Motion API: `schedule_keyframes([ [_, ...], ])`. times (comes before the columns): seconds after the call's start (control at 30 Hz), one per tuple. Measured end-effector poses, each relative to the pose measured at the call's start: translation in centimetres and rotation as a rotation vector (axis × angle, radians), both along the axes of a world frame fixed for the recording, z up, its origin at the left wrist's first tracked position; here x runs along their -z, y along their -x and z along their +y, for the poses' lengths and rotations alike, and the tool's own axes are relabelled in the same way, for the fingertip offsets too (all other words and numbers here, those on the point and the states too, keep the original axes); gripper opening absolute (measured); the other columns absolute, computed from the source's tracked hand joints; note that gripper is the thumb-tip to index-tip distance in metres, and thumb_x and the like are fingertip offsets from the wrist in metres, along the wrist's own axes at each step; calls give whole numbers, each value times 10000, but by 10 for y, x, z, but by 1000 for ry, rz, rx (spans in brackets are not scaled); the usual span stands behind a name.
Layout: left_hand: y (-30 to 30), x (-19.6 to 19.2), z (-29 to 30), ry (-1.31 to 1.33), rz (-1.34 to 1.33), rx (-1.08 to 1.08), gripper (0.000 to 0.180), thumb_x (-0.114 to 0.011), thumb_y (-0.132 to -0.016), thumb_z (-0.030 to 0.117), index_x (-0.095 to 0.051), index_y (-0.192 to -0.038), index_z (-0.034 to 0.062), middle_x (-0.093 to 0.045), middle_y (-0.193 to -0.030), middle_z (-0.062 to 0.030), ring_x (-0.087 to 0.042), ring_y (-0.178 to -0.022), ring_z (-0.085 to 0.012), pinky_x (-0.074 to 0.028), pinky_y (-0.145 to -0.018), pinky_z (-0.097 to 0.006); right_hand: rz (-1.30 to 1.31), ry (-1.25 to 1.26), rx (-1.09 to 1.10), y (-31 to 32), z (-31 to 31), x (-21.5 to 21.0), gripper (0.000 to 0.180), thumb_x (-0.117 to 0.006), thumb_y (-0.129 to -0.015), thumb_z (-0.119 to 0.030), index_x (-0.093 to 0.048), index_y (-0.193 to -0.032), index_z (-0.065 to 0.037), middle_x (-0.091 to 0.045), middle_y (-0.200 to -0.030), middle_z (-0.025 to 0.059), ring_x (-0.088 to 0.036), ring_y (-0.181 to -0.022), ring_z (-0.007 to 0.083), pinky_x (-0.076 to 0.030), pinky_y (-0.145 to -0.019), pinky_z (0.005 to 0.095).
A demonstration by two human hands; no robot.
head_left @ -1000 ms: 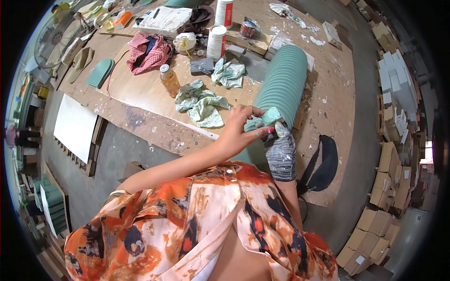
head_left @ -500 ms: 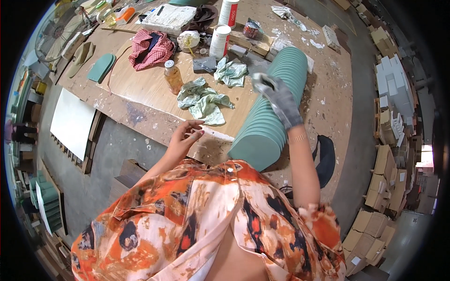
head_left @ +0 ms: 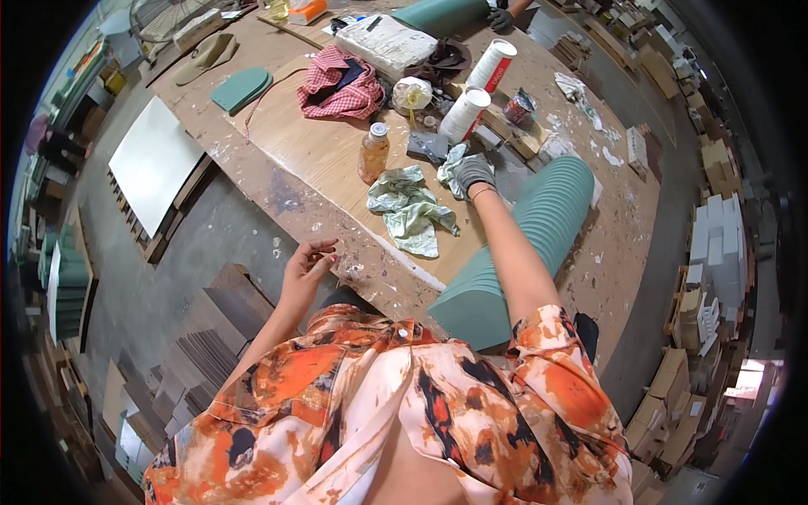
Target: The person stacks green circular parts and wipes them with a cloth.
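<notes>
My right hand [head_left: 475, 175], in a grey glove, is closed on a crumpled pale green-and-white rag [head_left: 453, 162]; its fingertips are partly hidden. Under my right forearm lies a long stack of green rounded pieces [head_left: 551, 202], side by side like a ribbed roll. My left hand [head_left: 310, 263] is bare and hovers over the near table edge, fingers loosely bent and apart, holding nothing. A second crumpled rag [head_left: 412, 210] lies between my hands. Behind it stands a capped bottle of amber liquid [head_left: 374, 156], with a dark grey block [head_left: 427, 146] beside it.
The paint-stained table [head_left: 337, 244] also bears two white-and-red canisters [head_left: 465, 116], a small tin [head_left: 519, 108], a red checked cloth [head_left: 341, 84], a cap [head_left: 208, 57] and loose green pieces [head_left: 242, 89]. Another person's gloved hand [head_left: 502, 20] is at the far side. A white-topped pallet [head_left: 156, 168] stands left.
My right hand has moved from above the green stack leftward to the rag, and its fingers are now on it. My left hand stays near the table edge. The view has shifted.
</notes>
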State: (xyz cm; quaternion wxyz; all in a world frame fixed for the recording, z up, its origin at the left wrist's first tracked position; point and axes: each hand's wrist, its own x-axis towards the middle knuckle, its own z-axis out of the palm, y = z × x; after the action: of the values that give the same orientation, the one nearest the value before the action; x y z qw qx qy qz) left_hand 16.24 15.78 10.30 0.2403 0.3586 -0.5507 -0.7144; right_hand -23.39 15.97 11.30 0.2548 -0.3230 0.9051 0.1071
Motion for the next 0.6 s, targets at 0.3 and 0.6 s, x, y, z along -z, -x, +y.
schedule_keyframes([
  [0.3, 19, -18, 7, 62, 23, 24, 288, -578, -925, 66, -578, -1203, -12, -622, -1086, -61, -574, -992, -105, -457, -897, -245, 151, 321, -329, 66, 68, 11, 447, -500, -895, -395, -677, -1103, -42, -654, -1110, 205, -637, -1034, 339, -493, -911, 397],
  [0.6, 57, -25, 19, 117, 82, 134, 294, -591, -921, 72, -586, -1203, -10, -620, -1045, -39, -566, -943, -94, -468, -848, -239, -570, 1599, 623, -51, 245, -84, 222, -669, -882, -151, -668, -1062, -21, -650, -856, 14, -586, -713, 77, -470, -635, 203],
])
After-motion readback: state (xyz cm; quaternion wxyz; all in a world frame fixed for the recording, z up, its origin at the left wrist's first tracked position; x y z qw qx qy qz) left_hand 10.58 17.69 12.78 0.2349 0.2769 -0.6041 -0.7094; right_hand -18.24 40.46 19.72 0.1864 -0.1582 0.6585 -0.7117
